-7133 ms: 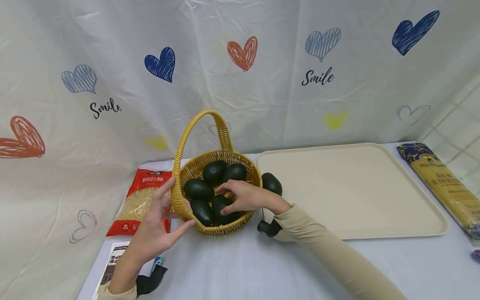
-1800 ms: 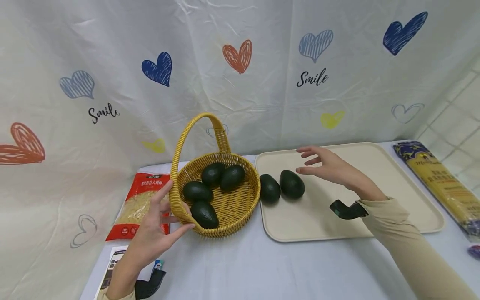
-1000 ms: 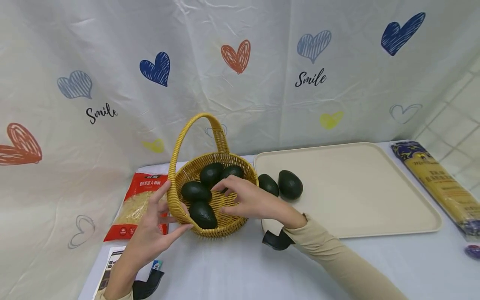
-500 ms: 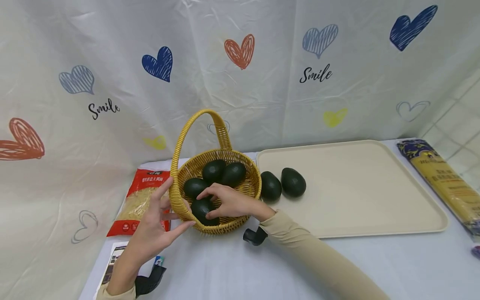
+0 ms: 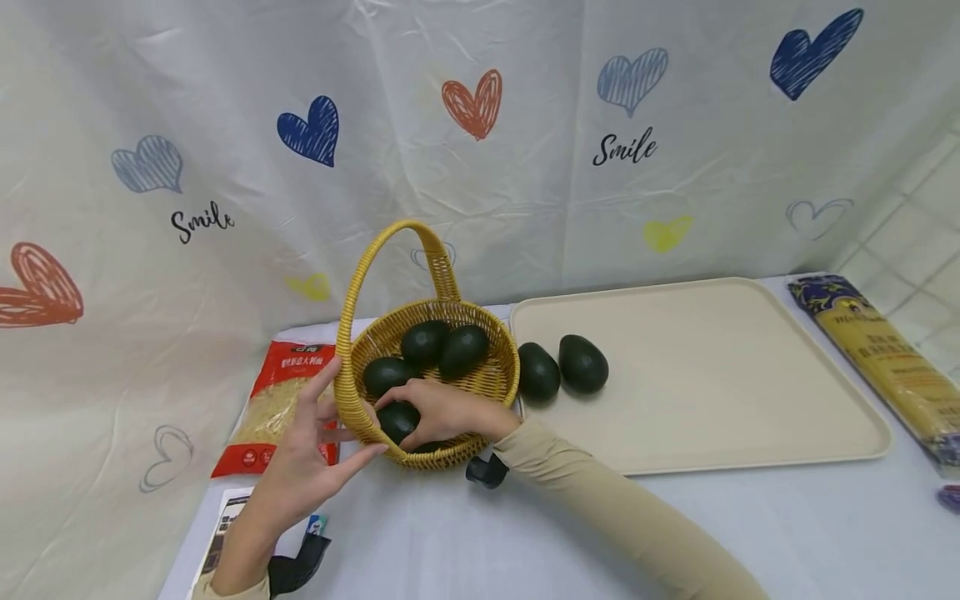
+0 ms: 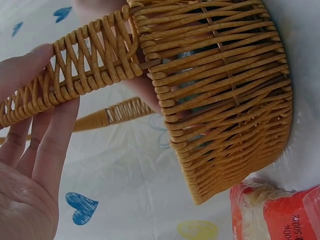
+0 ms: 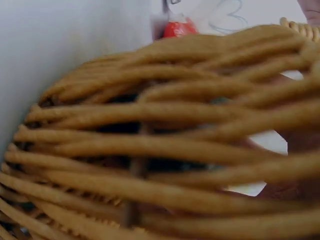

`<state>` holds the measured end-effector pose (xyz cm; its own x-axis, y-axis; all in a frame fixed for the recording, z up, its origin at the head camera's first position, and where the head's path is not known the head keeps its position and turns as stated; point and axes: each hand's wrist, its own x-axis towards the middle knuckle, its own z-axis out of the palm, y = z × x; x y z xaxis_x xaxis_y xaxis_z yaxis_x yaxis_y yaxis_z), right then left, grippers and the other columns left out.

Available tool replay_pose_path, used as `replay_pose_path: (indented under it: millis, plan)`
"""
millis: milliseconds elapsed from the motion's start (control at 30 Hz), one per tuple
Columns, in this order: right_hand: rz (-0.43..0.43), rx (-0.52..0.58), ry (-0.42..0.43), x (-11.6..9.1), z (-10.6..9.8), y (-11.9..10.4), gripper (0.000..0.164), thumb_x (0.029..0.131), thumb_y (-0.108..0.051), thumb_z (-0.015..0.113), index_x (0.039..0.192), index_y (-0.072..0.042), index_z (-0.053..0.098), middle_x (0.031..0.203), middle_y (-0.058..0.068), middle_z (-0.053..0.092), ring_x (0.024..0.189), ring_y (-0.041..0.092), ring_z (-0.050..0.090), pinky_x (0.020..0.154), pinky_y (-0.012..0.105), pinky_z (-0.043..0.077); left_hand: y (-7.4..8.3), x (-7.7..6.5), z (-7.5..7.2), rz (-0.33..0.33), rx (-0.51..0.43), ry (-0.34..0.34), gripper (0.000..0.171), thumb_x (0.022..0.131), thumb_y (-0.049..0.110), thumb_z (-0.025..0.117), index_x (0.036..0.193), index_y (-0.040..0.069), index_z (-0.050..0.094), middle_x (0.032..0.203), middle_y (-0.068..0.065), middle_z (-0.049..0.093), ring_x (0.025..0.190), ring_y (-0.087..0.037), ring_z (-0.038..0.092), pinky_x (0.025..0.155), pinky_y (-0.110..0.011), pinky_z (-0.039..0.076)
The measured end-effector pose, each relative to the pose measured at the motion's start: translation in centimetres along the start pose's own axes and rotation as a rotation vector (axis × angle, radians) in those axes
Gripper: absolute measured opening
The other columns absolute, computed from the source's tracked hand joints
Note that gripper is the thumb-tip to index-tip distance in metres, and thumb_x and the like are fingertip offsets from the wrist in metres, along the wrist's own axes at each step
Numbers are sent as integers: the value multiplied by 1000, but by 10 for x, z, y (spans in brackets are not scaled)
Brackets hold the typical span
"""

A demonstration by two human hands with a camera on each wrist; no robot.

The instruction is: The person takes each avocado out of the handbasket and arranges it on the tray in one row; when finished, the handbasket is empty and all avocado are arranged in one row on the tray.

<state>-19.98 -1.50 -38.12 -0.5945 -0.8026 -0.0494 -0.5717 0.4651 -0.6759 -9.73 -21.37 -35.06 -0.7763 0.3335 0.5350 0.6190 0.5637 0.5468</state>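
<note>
A yellow wicker basket (image 5: 491,385) with a tall arched handle stands left of centre in the head view, holding several dark green avocados. My left hand (image 5: 300,458) grips the base of the handle (image 6: 95,52), thumb on one side and fingers on the other, as the left wrist view shows. Inside the basket, my right hand (image 5: 446,412) has its fingers and thumb curled round the nearest avocado (image 5: 397,421), partly covering it. Basket weave fills most of the right wrist view and hides the fingers there. Two avocados (image 5: 583,364) lie side by side at the tray's left end.
The beige tray (image 5: 720,375) lies right of the basket. Beyond its right edge is a long yellow pasta packet (image 5: 877,358). A red pasta bag (image 5: 273,396) lies left of the basket, with a printed sheet (image 5: 225,525) nearer. A heart-patterned cloth (image 5: 540,167) hangs behind.
Since the oldest frame, one avocado has gone from basket to tray. My right hand has since moved left from over the tray into the basket and taken hold of another. My left hand stays.
</note>
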Motion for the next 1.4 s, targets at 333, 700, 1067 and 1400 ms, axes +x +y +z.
replay_pose_path:
  millis: [333, 700, 1067, 1400]
  plan:
    - [70, 11, 71, -9, -4, 4, 56, 83, -17, 90, 134, -12, 67, 126, 5, 67, 113, 18, 58, 94, 28, 52, 3, 0, 3, -19, 3, -2, 124, 65, -15, 92, 163, 10, 21, 126, -21, 66, 101, -32, 72, 79, -20, 61]
    - [33, 98, 190, -46, -40, 9, 58, 84, -17, 88, 137, -14, 66, 135, 7, 62, 123, 24, 57, 101, 38, 53, 3, 0, 3, -30, 17, -9, 126, 64, -16, 92, 164, 11, 20, 119, -18, 70, 102, -27, 73, 79, -20, 60]
    - [45, 237, 400, -115, -99, 12, 64, 82, -20, 89, 141, -18, 64, 138, 7, 62, 110, 29, 63, 88, 41, 57, 2, 0, 2, 1, -35, -3, 127, 62, -21, 90, 164, 9, 19, 103, -10, 71, 101, -4, 69, 80, -17, 59]
    - [220, 235, 479, -198, -123, 57, 65, 85, -21, 88, 144, -20, 61, 140, 8, 60, 109, 26, 64, 85, 39, 57, 2, 1, 2, 22, -43, 2, 127, 61, -22, 90, 163, 7, 20, 102, -11, 70, 100, -7, 70, 79, -16, 59]
